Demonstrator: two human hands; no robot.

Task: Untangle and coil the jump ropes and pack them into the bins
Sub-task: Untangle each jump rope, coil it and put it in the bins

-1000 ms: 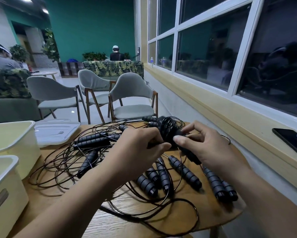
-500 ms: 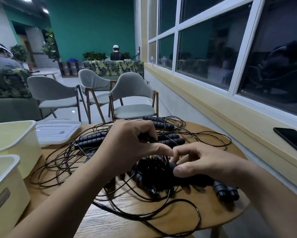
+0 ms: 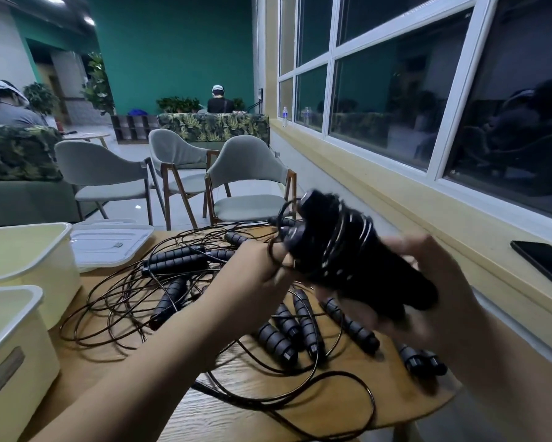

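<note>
I hold a coiled jump rope bundle [image 3: 341,250], black handles wrapped in thin cord, lifted above the round wooden table [image 3: 300,406]. My right hand [image 3: 427,282] grips the bundle's lower end, blurred by motion. My left hand [image 3: 262,272] pinches the cord end at the bundle's upper left. Below lies a tangle of black cords [image 3: 134,301] and several ribbed black handles [image 3: 303,327]. Two pale yellow bins stand at the left: a near bin [image 3: 13,339] and a far bin [image 3: 29,250].
White bin lids [image 3: 109,244] lie behind the bins. A black phone [image 3: 542,263] rests on the yellow window ledge at right. Grey chairs [image 3: 246,180] stand beyond the table. Two people sit in the background.
The bundle has risen from the tabletop, where both hands held it low half a second ago, to chest height. Both hands moved up with it.
</note>
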